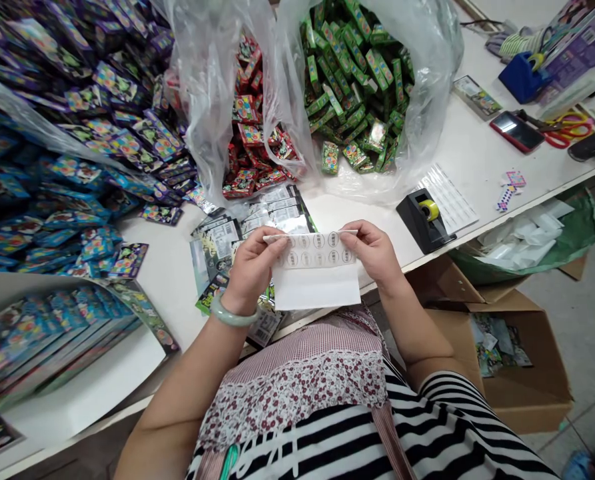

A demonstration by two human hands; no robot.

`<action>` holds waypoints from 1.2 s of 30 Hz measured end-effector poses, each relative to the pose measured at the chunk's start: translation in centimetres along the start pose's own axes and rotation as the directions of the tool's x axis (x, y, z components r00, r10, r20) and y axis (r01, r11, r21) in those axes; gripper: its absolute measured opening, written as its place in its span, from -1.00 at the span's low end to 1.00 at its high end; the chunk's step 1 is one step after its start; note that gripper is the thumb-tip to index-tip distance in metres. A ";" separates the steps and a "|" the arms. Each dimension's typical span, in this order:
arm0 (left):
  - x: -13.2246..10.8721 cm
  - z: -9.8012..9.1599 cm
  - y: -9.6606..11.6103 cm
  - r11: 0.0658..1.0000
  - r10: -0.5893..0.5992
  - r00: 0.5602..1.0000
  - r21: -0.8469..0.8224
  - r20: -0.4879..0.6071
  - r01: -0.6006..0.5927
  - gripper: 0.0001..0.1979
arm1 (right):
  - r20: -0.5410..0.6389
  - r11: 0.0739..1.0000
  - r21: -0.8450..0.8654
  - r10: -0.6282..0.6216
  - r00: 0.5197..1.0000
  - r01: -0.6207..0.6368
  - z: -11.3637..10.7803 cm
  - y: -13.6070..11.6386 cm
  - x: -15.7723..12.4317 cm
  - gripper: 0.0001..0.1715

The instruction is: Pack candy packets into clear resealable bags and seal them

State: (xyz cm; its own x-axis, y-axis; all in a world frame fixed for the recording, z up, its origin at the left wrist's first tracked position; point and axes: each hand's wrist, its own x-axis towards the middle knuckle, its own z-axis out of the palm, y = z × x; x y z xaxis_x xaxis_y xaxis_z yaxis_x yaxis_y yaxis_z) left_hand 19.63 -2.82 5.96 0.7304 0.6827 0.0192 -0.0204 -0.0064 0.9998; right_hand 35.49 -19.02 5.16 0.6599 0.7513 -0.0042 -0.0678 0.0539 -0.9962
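Holding a sheet of round stickers (316, 267) at chest height, just above the table edge (482, 230), the left hand (251, 267) and right hand (374, 250) were each pinched shut on an upper corner. The step was judged to be peeling (top strip folded back). The next move would likely call for one thumb lifting a single sticker. The sheet's long axis ran left to right, printed face up, lower half hanging toward the person. Flat packets (272, 217) lay beyond.

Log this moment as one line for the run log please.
left hand: grips sticker sheet | right hand: grips the sheet's other end | behind: green packs, tape dispenser
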 end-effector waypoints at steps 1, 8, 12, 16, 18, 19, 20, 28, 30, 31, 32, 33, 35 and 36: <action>-0.2 0.1 0.0 0.998 -0.044 0.999 -0.033 -0.013 0.044 -0.76 | 0.008 0.998 0.050 0.035 0.999 -0.035 0.3 0.0 0.0 -0.65; -0.4 0.6 0.1 0.998 -0.031 0.988 -0.051 -0.150 0.023 -0.77 | -0.069 0.997 -0.064 -0.051 0.996 0.046 1.0 -0.8 -0.5 -0.64; -0.4 0.7 -0.2 0.994 -0.097 0.976 -0.061 -0.195 0.086 -0.77 | -0.077 0.965 -0.228 -0.150 0.986 0.129 0.8 -1.4 -1.0 -0.63; -0.4 0.6 0.0 0.998 -0.063 0.980 -0.022 -0.186 0.060 -0.76 | -0.054 0.968 -0.212 -0.151 0.987 0.136 0.6 -1.2 -0.9 -0.61; -0.4 0.5 0.2 1.000 -0.021 0.989 -0.009 -0.147 0.020 -0.77 | -0.055 0.979 -0.173 -0.121 0.991 0.110 0.5 -1.0 -0.8 -0.61; -0.5 0.4 0.2 1.000 -0.002 0.992 0.000 -0.128 0.002 -0.79 | -0.038 0.982 -0.164 -0.106 0.994 0.099 0.4 -1.0 -0.6 -0.62; -0.5 0.4 0.3 1.000 0.020 0.993 0.012 -0.115 -0.018 -0.80 | -0.007 0.981 -0.168 -0.100 0.995 0.098 0.3 -1.0 -0.5 -0.63; -0.9 0.3 -0.1 0.979 0.173 0.985 0.104 0.002 -0.173 -0.94 | 0.184 0.916 -0.333 -0.170 0.968 0.224 0.1 -2.5 0.3 -0.79; -1.0 0.1 -0.3 0.986 0.128 0.992 0.106 -0.015 -0.126 -0.93 | 0.212 0.911 -0.348 -0.153 0.965 0.221 0.1 -2.8 0.3 -0.76; -1.0 0.0 -0.4 0.990 0.100 0.995 0.108 -0.029 -0.096 -0.90 | 0.230 0.911 -0.352 -0.137 0.964 0.213 0.1 -2.8 0.3 -0.75; -1.0 -0.1 -0.5 0.992 0.075 0.996 0.109 -0.039 -0.070 -0.88 | 0.245 0.913 -0.354 -0.118 0.962 0.202 0.1 -2.9 0.3 -0.74; -1.0 -0.2 -0.5 0.993 0.059 0.997 0.108 -0.042 -0.054 -0.86 | 0.258 0.916 -0.355 -0.099 0.961 0.190 0.0 -3.0 0.3 -0.75; -0.9 -0.2 -0.4 0.993 0.047 0.998 0.107 -0.031 -0.043 -0.84 | 0.276 0.916 -0.360 -0.075 0.958 0.175 -0.1 -3.1 0.5 -0.77; -0.9 -0.1 -0.3 0.994 0.044 0.999 0.105 -0.023 -0.042 -0.83 | 0.287 0.914 -0.366 -0.070 0.955 0.177 -0.2 -3.1 0.6 -0.78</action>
State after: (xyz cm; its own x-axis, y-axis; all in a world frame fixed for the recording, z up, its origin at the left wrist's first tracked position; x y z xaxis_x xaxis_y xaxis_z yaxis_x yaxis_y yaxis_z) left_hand 18.85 -3.35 5.66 0.7130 0.6983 0.0633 0.0212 -0.1117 0.9935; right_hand 36.25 -18.87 8.26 0.4203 0.9028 0.0906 0.3290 -0.0586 -0.9425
